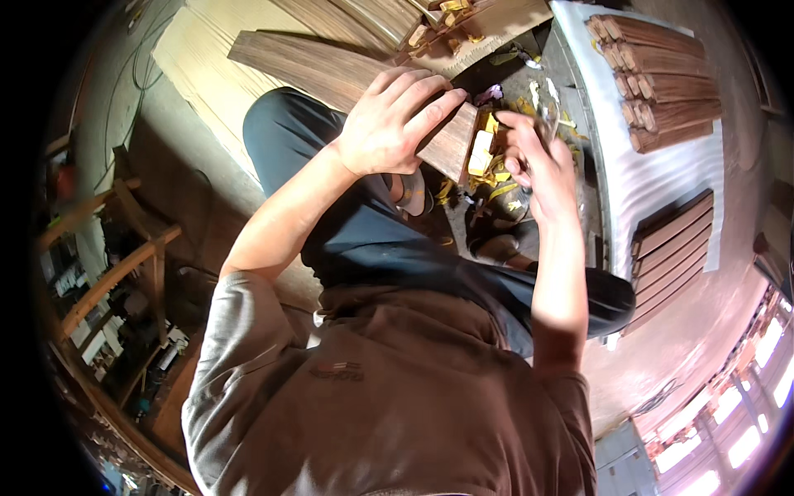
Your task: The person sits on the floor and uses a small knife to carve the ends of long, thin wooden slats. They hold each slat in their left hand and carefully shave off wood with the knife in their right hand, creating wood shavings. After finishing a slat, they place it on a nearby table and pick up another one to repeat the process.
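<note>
A long dark-brown wooden board (310, 70) lies slantwise across my raised left knee. My left hand (395, 120) is closed over it near its right end, with fingers over the far edge and the thumb on the top face. A pale end piece (481, 154) with yellow covering, perhaps tape, juts from that end. Just right of it is my right hand (536, 157), curled, its index finger stretched toward the yellow part. A thin greyish thing shows by its fingers, too blurred to name.
Yellow scraps (502, 192) litter the floor below the board's end. More boards (356, 25) lie on cardboard (203, 50) at the far left. At right, a white-covered bench (608, 124) bears bundled wooden pieces (670, 87) and dark slats (674, 248). Curved wooden frames (116, 281) stand at left.
</note>
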